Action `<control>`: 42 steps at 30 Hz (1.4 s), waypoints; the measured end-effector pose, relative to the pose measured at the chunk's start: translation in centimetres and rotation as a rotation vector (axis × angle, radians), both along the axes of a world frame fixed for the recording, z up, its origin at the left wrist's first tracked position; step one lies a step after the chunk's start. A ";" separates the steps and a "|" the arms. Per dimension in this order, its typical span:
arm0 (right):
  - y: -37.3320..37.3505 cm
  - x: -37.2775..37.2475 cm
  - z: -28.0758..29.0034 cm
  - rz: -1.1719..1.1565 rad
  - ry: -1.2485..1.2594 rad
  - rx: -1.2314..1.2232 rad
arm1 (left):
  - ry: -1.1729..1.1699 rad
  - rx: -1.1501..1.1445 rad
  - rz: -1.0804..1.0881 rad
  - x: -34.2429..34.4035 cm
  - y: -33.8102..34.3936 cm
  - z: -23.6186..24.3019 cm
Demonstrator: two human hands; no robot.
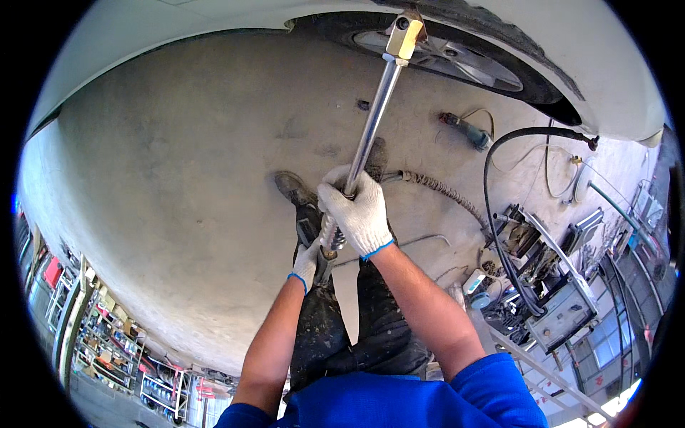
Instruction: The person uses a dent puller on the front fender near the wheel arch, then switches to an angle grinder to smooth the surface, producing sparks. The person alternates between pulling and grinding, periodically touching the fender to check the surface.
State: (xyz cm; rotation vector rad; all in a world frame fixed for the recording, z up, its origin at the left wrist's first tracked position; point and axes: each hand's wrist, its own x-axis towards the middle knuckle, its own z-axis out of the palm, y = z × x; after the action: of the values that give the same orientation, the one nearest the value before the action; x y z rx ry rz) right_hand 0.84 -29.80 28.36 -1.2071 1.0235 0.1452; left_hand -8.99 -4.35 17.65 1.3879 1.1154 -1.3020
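Note:
A slide hammer point(372, 118), with a long shiny rod, runs up from my lap toward the car wheel. At its far end is a brass-coloured metal block point(404, 37), which overlaps the tyre and car body; whether it is fixed to the car I cannot tell. My right hand point(359, 210), in a white knit glove, wraps round the rod just above a ribbed section. Below it my left hand point(307, 262), gloved alike, closes round the lower end of the tool, its fingers partly hidden.
Past the tool is a car wheel point(464, 64) under a pale body panel point(178, 18). A grinder-like power tool point(465, 131) lies on the concrete floor. Right of me are a coiled hose point(446, 187), a thick black cable point(492, 160) and a machine cart point(564, 314). Shelving point(107, 342) stands at lower left.

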 end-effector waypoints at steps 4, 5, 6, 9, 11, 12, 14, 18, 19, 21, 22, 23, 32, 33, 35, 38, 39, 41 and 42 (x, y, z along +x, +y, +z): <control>-4.0 3.3 1.9 -0.024 -0.077 0.025 | 0.021 -0.023 0.005 -0.2 -0.3 -0.6; -5.7 4.9 2.4 -0.039 -0.140 -0.006 | 0.040 -0.038 0.030 -0.2 -0.1 -0.7; -7.6 7.0 4.3 -0.049 -0.153 -0.010 | 0.067 -0.048 0.052 -0.4 0.0 -0.5; -9.8 9.0 5.0 -0.068 -0.189 -0.087 | 0.007 -0.023 -0.004 0.9 -1.6 1.0; -5.5 5.0 2.4 -0.007 -0.147 -0.239 | 0.036 -0.004 -0.052 0.5 -0.5 -0.2; -2.4 1.7 -0.1 0.088 -0.101 -0.384 | 0.038 -0.009 -0.039 0.4 -0.3 -0.5; -0.5 -0.2 0.8 -0.044 -0.001 0.162 | 0.030 -0.013 0.004 -0.8 0.8 -1.3; -7.3 5.2 3.6 0.040 -0.170 -0.298 | 0.035 0.008 -0.093 -1.6 0.4 -1.1; -9.5 7.9 5.0 -0.079 -0.249 -0.259 | 0.015 0.014 -0.094 -1.2 0.4 -2.1; -12.3 11.2 4.4 -0.166 -0.507 -0.302 | 0.011 0.023 -0.115 -2.3 1.7 -3.7; -12.0 12.1 6.0 -0.231 -0.394 -0.173 | 0.026 0.036 -0.095 -2.9 2.5 -4.8; -11.9 12.7 6.5 -0.252 -0.354 -0.104 | 0.032 0.041 -0.076 -2.7 2.4 -4.6; -13.8 12.4 4.0 -0.285 -0.510 0.317 | 0.031 -0.027 -0.057 -0.2 1.1 -2.4; -13.6 12.0 4.0 -0.289 -0.510 0.272 | 0.049 -0.022 -0.041 0.1 0.7 -1.6; -12.3 12.3 4.2 -0.306 -0.427 -0.132 | 0.024 0.034 -0.092 0.4 -0.2 -0.8; -10.6 12.4 3.2 -0.284 -0.283 -0.519 | -0.003 0.046 -0.107 -1.8 1.1 -1.9; -10.3 12.2 3.0 -0.289 -0.281 -0.523 | -0.014 0.039 -0.099 -2.1 1.3 -2.2; -10.4 12.1 2.9 -0.294 -0.299 -0.500 | -0.008 0.032 -0.112 -2.3 1.6 -3.2; -10.4 12.0 3.0 -0.293 -0.309 -0.494 | -0.002 0.034 -0.118 -2.4 1.8 -3.3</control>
State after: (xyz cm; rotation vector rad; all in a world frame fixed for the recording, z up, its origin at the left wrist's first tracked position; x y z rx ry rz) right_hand 12.89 -40.24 31.40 -1.4475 0.9755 -0.5378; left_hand -11.43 -2.57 14.37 1.4986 1.0721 -1.3706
